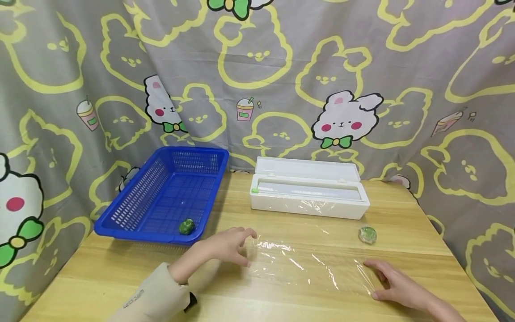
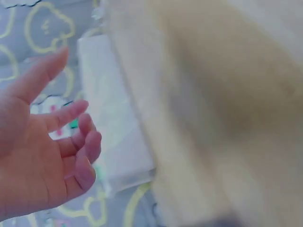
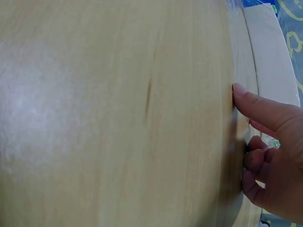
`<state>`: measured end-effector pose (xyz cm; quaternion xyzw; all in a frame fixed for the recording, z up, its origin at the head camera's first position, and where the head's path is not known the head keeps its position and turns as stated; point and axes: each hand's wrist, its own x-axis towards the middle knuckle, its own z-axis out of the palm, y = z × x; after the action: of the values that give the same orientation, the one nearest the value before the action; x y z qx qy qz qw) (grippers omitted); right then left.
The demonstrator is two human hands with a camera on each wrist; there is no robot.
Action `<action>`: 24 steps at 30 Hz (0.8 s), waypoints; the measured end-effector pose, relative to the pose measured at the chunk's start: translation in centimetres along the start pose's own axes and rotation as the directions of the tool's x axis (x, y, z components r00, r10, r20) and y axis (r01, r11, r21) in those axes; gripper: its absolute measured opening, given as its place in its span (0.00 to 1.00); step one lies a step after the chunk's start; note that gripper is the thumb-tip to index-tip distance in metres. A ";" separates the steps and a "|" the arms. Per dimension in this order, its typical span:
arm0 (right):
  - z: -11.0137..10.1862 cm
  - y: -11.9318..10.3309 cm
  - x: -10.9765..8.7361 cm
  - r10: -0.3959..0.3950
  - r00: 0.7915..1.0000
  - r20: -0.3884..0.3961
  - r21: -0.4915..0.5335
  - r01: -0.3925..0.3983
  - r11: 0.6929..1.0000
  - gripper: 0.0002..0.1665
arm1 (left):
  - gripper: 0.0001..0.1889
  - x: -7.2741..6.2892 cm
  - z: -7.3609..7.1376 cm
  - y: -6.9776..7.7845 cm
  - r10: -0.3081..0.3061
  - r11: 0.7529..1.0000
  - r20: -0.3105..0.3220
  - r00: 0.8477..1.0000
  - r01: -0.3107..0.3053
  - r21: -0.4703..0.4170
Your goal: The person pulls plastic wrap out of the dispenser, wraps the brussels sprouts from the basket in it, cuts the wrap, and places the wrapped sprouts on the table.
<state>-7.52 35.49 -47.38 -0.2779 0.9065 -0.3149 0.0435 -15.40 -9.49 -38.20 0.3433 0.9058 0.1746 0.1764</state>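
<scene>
A sheet of clear cling film (image 1: pixel 297 264) spreads between my two hands, in front of a white cling film box (image 1: pixel 310 205) with its lid raised. My left hand (image 1: pixel 231 245) is at the sheet's left edge, thumb and fingers spread apart. In the left wrist view the left hand (image 2: pixel 52 142) shows loosely bent fingers with nothing gripped. At the right edge, my right hand (image 1: pixel 402 286) touches the film with thumb and forefinger apart. The right wrist view shows the right hand's thumb (image 3: pixel 260 106) stretched out, the other fingers bent.
A blue plastic basket (image 1: pixel 161 233) stands at the left, holding a small round green item (image 1: pixel 187 226). Another round, green and whitish item (image 1: pixel 368 235) lies on the wooden table (image 1: pixel 414 223), near the film's right edge. A patterned grey curtain (image 1: pixel 281 134) hangs behind.
</scene>
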 end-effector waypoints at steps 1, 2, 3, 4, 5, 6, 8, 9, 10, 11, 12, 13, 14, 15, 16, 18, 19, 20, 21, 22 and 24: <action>0.0 0.0 0.0 0.001 1.000 0.003 0.006 -0.001 1.000 0.37 | 0.31 -0.3 -0.5 0.1 0.020 1.000 -0.003 1.000 -0.020 -0.020; 0.0 0.0 0.0 0.003 1.000 0.005 0.010 -0.003 1.000 0.37 | 0.31 -0.7 -1.1 0.3 0.034 0.999 -0.003 0.999 -0.034 -0.038; 0.0 0.0 0.0 0.010 1.000 0.014 0.020 -0.010 1.000 0.37 | 0.30 -1.0 -1.7 0.4 0.049 0.998 -0.007 0.999 -0.050 -0.047; 0.0 0.0 0.0 0.015 1.000 0.022 0.026 -0.016 1.000 0.37 | 0.30 -1.3 -2.2 0.5 0.065 0.996 -0.013 0.998 -0.065 -0.052; -0.1 0.1 0.0 0.020 0.999 0.029 0.031 -0.021 0.999 0.37 | 0.30 -1.6 -2.7 0.5 0.082 0.995 -0.021 0.996 -0.083 -0.058; -0.1 0.1 0.0 0.026 0.999 0.035 0.035 -0.027 0.999 0.37 | 0.30 -1.9 -3.2 0.4 0.098 0.993 -0.030 0.995 -0.100 -0.065; -0.1 0.2 0.1 0.034 0.998 0.048 0.041 -0.036 0.999 0.37 | 0.31 -2.5 -4.1 0.2 0.125 0.988 -0.054 0.991 -0.129 -0.083; -0.1 0.2 0.1 0.036 0.998 0.053 0.047 -0.039 0.998 0.37 | 0.31 -2.7 -4.5 -0.1 0.142 0.985 -0.074 0.987 -0.148 -0.090; 0.0 0.2 0.1 0.034 0.998 0.051 0.045 -0.037 0.998 0.37 | 0.32 -2.9 -4.9 -0.3 0.153 0.982 -0.093 0.984 -0.162 -0.098; 0.0 0.2 0.1 0.034 0.998 0.051 0.043 -0.036 0.998 0.37 | 0.32 -3.2 -5.2 -0.5 0.166 0.979 -0.111 0.980 -0.177 -0.103; 0.0 0.2 0.1 0.036 0.998 0.053 0.043 -0.038 0.998 0.37 | 0.32 -3.4 -5.6 -0.7 0.171 0.977 -0.127 0.977 -0.185 -0.105; 0.0 0.2 0.1 0.034 0.998 0.051 0.042 -0.036 0.998 0.37 | 0.32 -3.6 -5.9 -0.9 0.171 0.976 -0.142 0.975 -0.187 -0.108; 0.1 0.3 0.1 0.031 0.998 0.048 0.038 -0.033 0.999 0.37 | 0.32 -3.8 -6.2 -1.2 0.174 0.976 -0.157 0.972 -0.192 -0.106; 0.1 0.2 0.1 0.032 0.998 0.048 0.036 -0.034 0.999 0.37 | 0.33 -4.0 -6.4 -1.5 0.174 0.976 -0.171 0.970 -0.193 -0.105; 0.1 0.2 0.1 0.030 0.999 0.045 0.031 -0.031 0.999 0.37 | 0.32 -4.2 -6.7 -1.7 0.169 0.976 -0.187 0.968 -0.190 -0.102; 0.1 0.2 0.1 0.027 0.999 0.043 0.031 -0.029 0.999 0.37 | 0.31 -4.5 -7.2 -2.4 0.151 0.979 -0.214 0.965 -0.176 -0.100; 0.1 0.2 0.1 0.022 0.999 0.041 0.030 -0.024 0.999 0.37 | 0.31 -4.6 -7.4 -2.8 0.139 0.980 -0.224 0.965 -0.166 -0.105; 0.0 0.2 0.1 0.022 0.999 0.044 0.034 -0.023 0.999 0.36 | 0.30 -4.7 -7.6 -3.2 0.127 0.981 -0.235 0.964 -0.157 -0.114; 0.0 0.2 0.1 0.020 0.999 0.046 0.036 -0.022 0.999 0.36 | 0.29 -4.8 -7.8 -3.6 0.113 0.982 -0.242 0.964 -0.146 -0.121; 0.0 0.3 0.0 0.020 0.999 0.048 0.035 -0.021 0.999 0.36 | 0.28 -4.9 -8.0 -4.1 0.100 0.983 -0.248 0.964 -0.135 -0.128; -0.1 0.3 0.0 0.026 0.998 0.055 0.034 -0.027 0.999 0.36 | 0.27 -5.0 -8.2 -5.3 0.073 0.983 -0.257 0.964 -0.113 -0.144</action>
<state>-7.69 35.70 -47.50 -0.2736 0.9030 -0.3222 0.0774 -18.42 -18.23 -32.33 0.3456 0.8871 0.2957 0.0786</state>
